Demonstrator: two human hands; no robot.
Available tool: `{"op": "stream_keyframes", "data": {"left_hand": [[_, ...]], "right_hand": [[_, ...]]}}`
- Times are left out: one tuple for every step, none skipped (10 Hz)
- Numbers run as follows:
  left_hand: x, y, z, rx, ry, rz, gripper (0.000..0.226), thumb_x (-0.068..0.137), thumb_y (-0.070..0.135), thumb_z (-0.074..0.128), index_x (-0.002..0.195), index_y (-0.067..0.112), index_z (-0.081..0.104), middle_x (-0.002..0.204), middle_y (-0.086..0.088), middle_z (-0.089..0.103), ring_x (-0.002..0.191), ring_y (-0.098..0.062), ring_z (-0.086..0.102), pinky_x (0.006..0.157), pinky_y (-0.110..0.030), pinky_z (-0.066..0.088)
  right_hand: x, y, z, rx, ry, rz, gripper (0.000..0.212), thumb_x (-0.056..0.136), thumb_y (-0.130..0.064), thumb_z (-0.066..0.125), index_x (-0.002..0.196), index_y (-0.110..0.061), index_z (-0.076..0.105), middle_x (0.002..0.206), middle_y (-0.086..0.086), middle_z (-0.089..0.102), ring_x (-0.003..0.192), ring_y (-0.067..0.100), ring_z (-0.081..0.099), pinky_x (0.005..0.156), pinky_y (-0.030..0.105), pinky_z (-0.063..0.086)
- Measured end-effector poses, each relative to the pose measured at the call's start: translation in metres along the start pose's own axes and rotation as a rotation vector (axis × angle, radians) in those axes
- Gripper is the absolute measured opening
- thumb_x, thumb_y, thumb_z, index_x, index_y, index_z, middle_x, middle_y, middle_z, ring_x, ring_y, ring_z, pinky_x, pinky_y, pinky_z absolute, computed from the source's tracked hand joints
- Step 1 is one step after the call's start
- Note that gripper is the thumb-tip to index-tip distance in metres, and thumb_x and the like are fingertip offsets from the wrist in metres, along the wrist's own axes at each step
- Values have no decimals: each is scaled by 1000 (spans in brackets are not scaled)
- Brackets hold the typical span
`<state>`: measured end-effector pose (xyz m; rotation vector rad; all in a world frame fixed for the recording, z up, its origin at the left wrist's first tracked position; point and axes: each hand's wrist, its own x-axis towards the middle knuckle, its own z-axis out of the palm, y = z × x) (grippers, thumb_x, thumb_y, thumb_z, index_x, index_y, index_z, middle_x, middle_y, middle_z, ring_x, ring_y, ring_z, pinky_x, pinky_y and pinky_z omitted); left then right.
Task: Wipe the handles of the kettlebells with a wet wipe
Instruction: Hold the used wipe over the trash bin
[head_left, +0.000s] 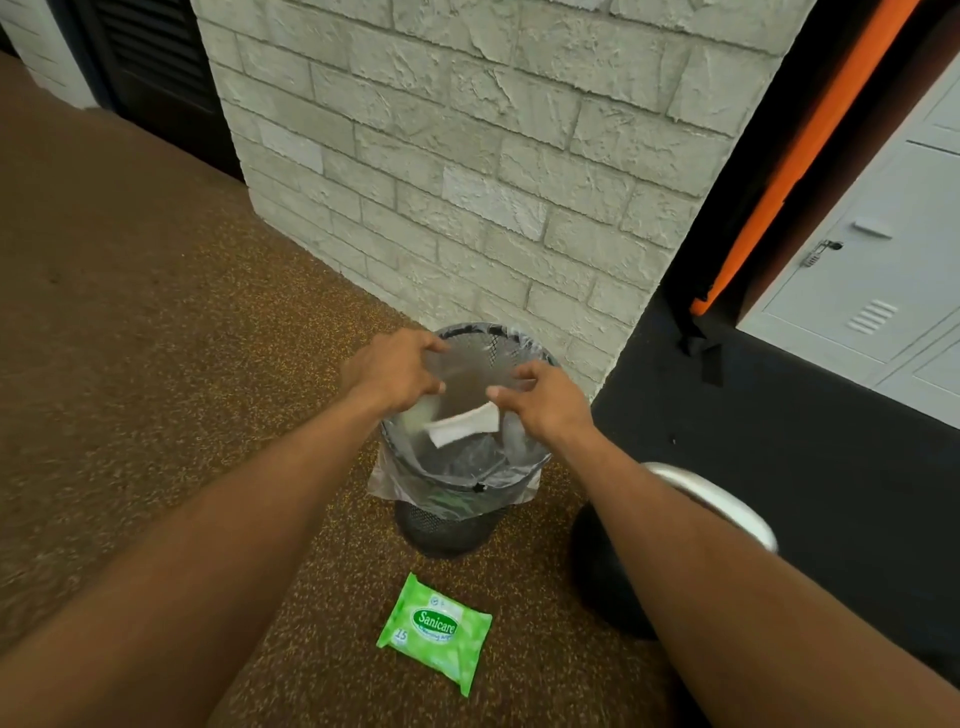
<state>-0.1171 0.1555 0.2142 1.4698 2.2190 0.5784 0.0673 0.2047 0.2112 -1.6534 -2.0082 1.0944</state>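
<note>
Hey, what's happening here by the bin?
A person is reaching both hands over a mesh waste bin lined with a clear bag. The left hand and right hand are open, and a white wipe sits just below them inside the bin's mouth. A green pack of wipes lies on the floor nearby, beside a kettlebell.

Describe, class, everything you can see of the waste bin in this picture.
The waste bin is a round, black wire-mesh basket standing upright on the speckled brown floor, close to the brick wall. A clear plastic liner folds over its rim. A white wipe is seen over its mouth, below both hands.
</note>
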Motion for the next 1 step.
{"op": "stream_keyframes", "data": {"left_hand": [[-6, 0, -3, -57, 8, -8, 24, 85, 24, 75, 103, 36, 68, 109, 11, 72, 84, -9, 69, 79, -36, 59]], "right_hand": [[-5, 12, -10, -9, 19, -16, 11, 87, -37, 71, 94, -30, 67, 107, -4, 72, 94, 17, 68, 93, 44, 54]]}}
